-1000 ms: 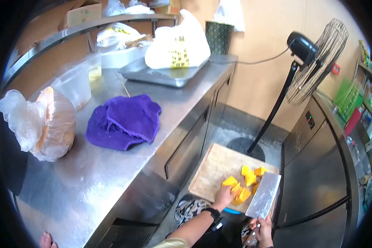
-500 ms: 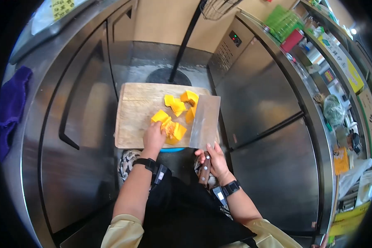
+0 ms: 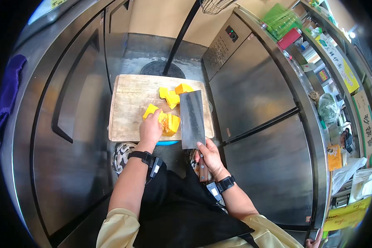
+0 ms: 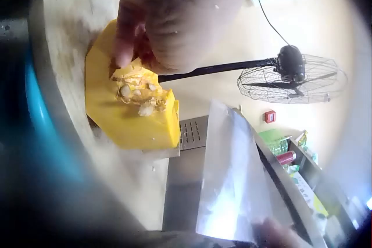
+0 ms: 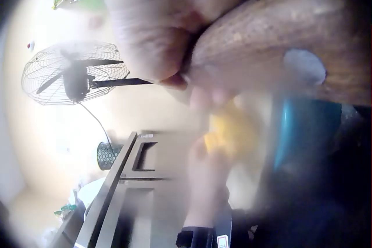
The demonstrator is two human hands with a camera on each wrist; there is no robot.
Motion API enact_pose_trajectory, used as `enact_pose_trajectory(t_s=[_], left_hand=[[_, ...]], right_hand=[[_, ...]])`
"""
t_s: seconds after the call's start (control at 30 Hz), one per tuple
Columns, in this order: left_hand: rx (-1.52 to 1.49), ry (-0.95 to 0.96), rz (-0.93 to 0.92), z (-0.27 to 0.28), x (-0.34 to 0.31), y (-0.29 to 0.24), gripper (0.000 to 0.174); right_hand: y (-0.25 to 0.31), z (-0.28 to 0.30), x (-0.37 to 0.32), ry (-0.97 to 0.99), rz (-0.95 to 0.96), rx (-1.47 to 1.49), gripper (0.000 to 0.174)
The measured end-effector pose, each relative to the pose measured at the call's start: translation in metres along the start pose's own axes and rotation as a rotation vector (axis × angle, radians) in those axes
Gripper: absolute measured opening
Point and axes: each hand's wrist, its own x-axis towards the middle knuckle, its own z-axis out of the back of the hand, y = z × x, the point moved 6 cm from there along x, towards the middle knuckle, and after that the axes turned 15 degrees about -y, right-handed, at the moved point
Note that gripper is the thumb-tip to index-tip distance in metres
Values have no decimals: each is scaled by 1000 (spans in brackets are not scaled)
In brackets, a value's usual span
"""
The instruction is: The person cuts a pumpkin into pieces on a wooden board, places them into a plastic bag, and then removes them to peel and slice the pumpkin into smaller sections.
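On a wooden cutting board [image 3: 126,103] lie several yellow-orange pumpkin pieces [image 3: 172,97]. My left hand [image 3: 151,129] grips a seeded pumpkin piece [image 3: 172,125] near the board's front edge; the left wrist view shows seeds and pulp on the pumpkin's cut face [image 4: 139,121] beside the fingers. My right hand [image 3: 211,155] holds a cleaver [image 3: 192,120] by its wooden handle, thumb near the base of the blade. The blade stands over the board's right part, just right of the pumpkin. In the right wrist view the handle [image 5: 256,44] fills the upper right.
A blue object [image 3: 167,143] shows under the board's front edge. Steel cabinets flank it left [image 3: 76,136] and right [image 3: 268,161]. Behind is a fan's stand [image 3: 180,39]. Shelves with packages [image 3: 335,157] line the far right; a purple cloth [image 3: 10,84] lies at far left.
The head view has swung down and right from the counter to the board. The cleaver's blade has tilted and moved closer to the pumpkin. My left hand keeps its grip on the pumpkin.
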Motion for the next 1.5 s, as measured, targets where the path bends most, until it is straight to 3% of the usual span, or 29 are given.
enact_pose_trajectory(t_s=[0.13, 0.23, 0.33, 0.53, 0.67, 0.77, 0.87, 0.97, 1.07, 1.5], left_hand=[[110, 23, -92, 2, -3, -9, 48], [91, -67, -319, 2, -7, -21, 42], [55, 18, -147, -6, -6, -20, 42], [59, 63, -31, -8, 1, -19, 48], [37, 52, -34, -5, 3, -19, 39], [43, -119, -259, 5, 4, -33, 35], [55, -23, -436, -5, 0, -42, 36], [77, -64, -488, -23, -3, -37, 30], [40, 34, -363, -24, 4, -36, 23], [-38, -27, -262, -16, 10, -28, 14]], right_hand=[[-2, -7, 3, 42, 30, 2, 18], [-1, -12, -1, 62, 43, -35, 18], [-3, -14, -2, 65, 42, -50, 20], [6, -10, -4, 15, 23, -23, 18], [2, -7, -1, 39, 19, 6, 20], [0, -7, 1, 38, 9, 42, 19], [0, -6, -1, 36, -23, 6, 19], [0, -5, -1, 64, 14, 10, 19], [-1, 0, 1, 63, 22, 6, 20], [1, 0, 0, 66, 58, 42, 25]])
